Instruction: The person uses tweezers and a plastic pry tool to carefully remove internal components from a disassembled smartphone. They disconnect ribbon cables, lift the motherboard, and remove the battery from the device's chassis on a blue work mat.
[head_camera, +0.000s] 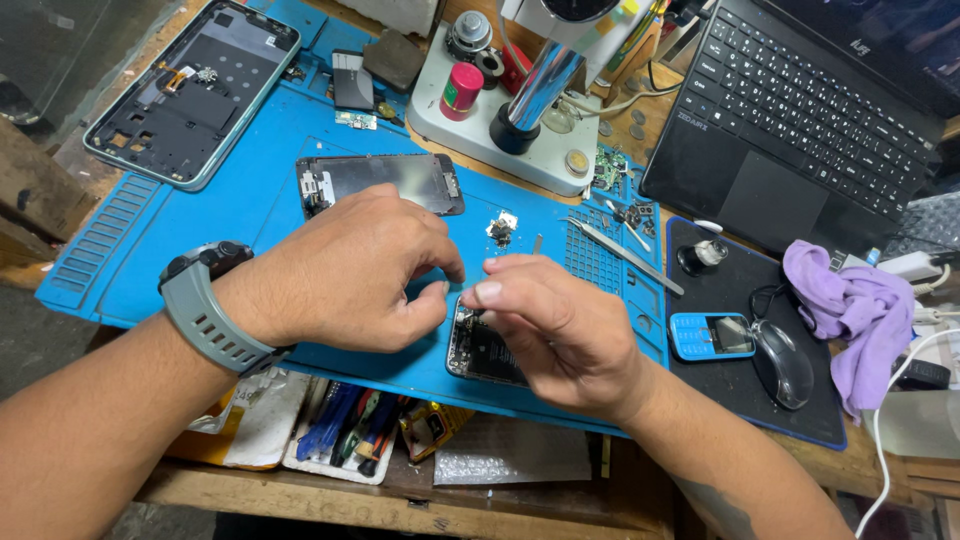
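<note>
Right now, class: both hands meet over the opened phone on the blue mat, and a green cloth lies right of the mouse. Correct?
Not quite. In the head view the cloth is purple, not green. The left hand and right hand do meet over the opened phone on the blue mat, and the cloth does lie right of the mouse.

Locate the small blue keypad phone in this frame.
In the head view, the small blue keypad phone lies right of the right hand, on the black pad beside the computer mouse.

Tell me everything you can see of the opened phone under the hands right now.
The opened phone lies flat near the front edge of the blue work mat, back cover off, dark battery and metal frame with small parts exposed. Most of it is hidden by the right hand, whose fingers rest at its top end; the left hand pinches just above it. Finer detail cannot be made out.
</note>
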